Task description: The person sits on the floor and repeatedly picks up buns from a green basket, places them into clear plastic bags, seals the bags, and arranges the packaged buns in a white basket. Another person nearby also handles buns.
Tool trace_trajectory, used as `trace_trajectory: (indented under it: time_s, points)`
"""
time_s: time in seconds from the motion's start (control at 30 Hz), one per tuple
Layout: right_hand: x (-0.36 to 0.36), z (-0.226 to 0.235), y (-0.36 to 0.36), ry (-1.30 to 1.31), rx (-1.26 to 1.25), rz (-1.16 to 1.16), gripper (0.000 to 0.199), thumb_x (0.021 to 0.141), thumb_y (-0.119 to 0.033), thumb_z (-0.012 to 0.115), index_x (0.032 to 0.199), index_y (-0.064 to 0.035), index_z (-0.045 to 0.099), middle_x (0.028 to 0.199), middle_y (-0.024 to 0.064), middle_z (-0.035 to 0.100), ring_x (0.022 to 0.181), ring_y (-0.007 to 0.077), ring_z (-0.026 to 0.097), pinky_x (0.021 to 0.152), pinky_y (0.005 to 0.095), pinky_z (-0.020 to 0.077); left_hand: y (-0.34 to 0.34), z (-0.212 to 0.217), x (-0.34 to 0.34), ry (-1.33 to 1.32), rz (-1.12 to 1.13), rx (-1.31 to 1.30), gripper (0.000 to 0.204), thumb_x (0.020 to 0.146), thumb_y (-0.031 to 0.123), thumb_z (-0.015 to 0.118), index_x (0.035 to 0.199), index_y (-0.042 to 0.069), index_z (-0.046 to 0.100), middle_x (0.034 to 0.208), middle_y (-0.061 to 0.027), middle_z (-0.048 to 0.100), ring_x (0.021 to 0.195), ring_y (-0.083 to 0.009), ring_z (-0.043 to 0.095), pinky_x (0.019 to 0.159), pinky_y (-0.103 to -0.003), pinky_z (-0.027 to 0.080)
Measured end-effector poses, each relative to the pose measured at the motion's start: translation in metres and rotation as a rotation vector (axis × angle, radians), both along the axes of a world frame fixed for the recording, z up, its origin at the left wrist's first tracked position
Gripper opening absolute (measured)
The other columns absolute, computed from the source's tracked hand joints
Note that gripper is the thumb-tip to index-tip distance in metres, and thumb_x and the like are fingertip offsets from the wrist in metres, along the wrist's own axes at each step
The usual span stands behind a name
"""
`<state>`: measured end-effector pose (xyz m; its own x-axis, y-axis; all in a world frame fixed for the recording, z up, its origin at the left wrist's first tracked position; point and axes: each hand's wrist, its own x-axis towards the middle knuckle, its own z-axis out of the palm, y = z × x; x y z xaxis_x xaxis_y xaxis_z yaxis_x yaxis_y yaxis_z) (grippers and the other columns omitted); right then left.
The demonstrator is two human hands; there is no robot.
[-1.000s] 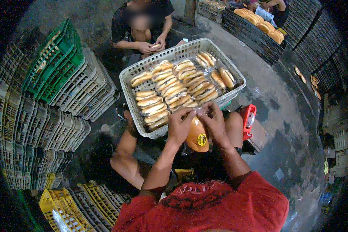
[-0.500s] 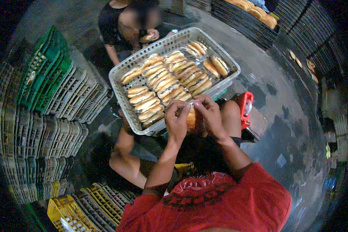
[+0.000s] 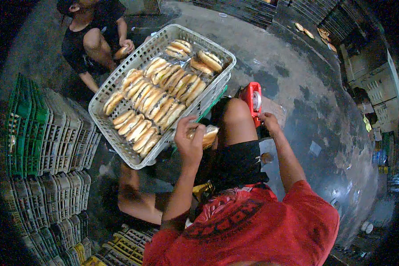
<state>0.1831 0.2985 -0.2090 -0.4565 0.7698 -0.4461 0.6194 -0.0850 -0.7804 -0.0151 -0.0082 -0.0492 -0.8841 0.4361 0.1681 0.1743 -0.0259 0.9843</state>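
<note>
My left hand [image 3: 189, 141] is closed around a filled bun [image 3: 209, 137] in a clear plastic wrapper, just off the near right side of the crate. Beside my right knee stands a red tape dispenser [image 3: 252, 102] with a pale roll in it. The fingertips of my right hand [image 3: 269, 123] are pinched together at the dispenser's near end; anything between them is too small to make out. A grey perforated plastic crate [image 3: 98, 116] in front of me holds several wrapped filled buns [image 3: 150, 99] in rows.
Another person [image 3: 95, 44] sits beyond the crate at the left, a bun [image 3: 121, 52] in hand. Stacks of green and grey crates [image 3: 53, 137] rise on the left, with yellow crates [image 3: 126, 244] near me. More buns [image 3: 308, 33] lie at the far right.
My hands were together at the wrapped bun. My right hand has moved away to the right, to the tape dispenser, while my left keeps the bun. The view has turned rightward.
</note>
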Motion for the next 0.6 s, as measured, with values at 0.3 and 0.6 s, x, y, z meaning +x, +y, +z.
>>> trace_trajectory:
  time_s: [0.3, 0.6]
  points:
    - [0.003, 0.058, -0.048, -0.415, 0.263, 0.268, 0.031, 0.084, -0.035, 0.071, 0.083, -0.0034, 0.074, 0.075, 0.0056, 0.070, 0.073, 0.0212, 0.065, 0.066, 0.0377, 0.0512, 0.004, -0.015, -0.003, 0.128, 0.086, 0.029, 0.023, 0.085, 0.003, 0.059, 0.108, -0.001, 0.057, 0.096, -0.0114, 0.063, 0.085, -0.0168, 0.062, 0.078, -0.031, 0.049]
    - [-0.111, 0.157, -0.173, 0.553, 0.109, 0.500, 0.024, 0.082, -0.015, 0.073, 0.100, -0.0023, 0.064, 0.110, 0.0084, 0.059, 0.103, 0.0199, 0.057, 0.089, 0.0333, 0.0460, -0.001, -0.013, 0.008, 0.224, 0.141, -0.102, 0.023, 0.081, -0.001, 0.060, 0.103, 0.000, 0.056, 0.091, -0.0132, 0.060, 0.080, -0.0251, 0.061, 0.071, -0.035, 0.050]
